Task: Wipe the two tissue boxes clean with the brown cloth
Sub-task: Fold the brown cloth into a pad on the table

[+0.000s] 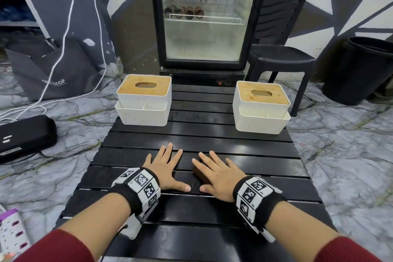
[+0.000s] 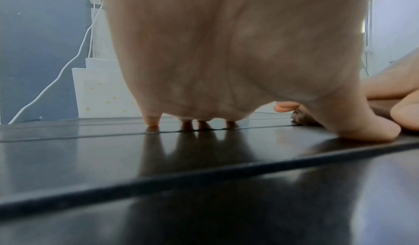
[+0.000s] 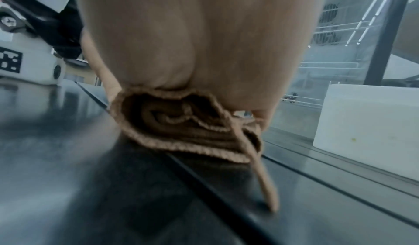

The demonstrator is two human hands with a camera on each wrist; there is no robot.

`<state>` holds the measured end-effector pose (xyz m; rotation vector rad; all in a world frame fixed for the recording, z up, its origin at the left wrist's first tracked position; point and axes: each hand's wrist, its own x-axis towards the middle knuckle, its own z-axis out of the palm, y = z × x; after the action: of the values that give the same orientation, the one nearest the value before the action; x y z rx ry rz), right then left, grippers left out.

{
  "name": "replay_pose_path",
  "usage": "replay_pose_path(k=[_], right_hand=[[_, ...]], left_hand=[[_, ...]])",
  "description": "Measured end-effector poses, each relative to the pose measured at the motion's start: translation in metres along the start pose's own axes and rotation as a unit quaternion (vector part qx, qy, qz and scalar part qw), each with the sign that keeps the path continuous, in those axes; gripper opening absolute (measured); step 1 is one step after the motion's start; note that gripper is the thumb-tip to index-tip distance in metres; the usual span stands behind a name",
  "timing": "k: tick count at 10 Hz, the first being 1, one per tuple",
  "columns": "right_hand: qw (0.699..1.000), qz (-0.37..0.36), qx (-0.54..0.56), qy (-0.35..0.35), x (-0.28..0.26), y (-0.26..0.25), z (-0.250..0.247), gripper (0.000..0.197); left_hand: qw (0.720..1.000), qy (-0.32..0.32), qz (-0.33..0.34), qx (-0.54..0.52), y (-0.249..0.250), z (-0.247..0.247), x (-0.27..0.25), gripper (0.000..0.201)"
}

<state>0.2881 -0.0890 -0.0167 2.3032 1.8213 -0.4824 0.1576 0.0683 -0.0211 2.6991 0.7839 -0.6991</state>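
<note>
Two white tissue boxes with wooden lids stand at the far end of the black slatted table: the left tissue box and the right tissue box. Near the table's middle, my left hand lies flat on the bare slats with spread fingers and holds nothing. Beside it, my right hand rests flat with straight fingers on the folded brown cloth. Most of the cloth is hidden under the palm in the head view.
Behind the table stands a glass-door fridge, with a black plastic chair and a black bin to its right. On the marble floor to the left are a dark bag, white cables and a black case.
</note>
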Motion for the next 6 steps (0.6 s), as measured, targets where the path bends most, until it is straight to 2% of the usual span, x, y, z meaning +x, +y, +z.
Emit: replay_pose_path(k=[1, 5, 6], right_hand=[[1.0, 0.027, 0.001, 0.004, -0.007, 0.009, 0.004, 0.073], [0.981, 0.186, 0.056, 0.002, -0.082, 0.1, 0.023, 0.066], [0.978, 0.198, 0.066, 0.001, -0.089, 0.108, 0.025, 0.067]], left_hand=[[1.0, -0.005, 0.0, -0.003, 0.0, 0.0, 0.0, 0.119], [1.0, -0.004, 0.002, -0.009, 0.0, -0.001, -0.003, 0.118], [1.0, -0.003, 0.004, -0.012, 0.001, -0.001, -0.003, 0.118]])
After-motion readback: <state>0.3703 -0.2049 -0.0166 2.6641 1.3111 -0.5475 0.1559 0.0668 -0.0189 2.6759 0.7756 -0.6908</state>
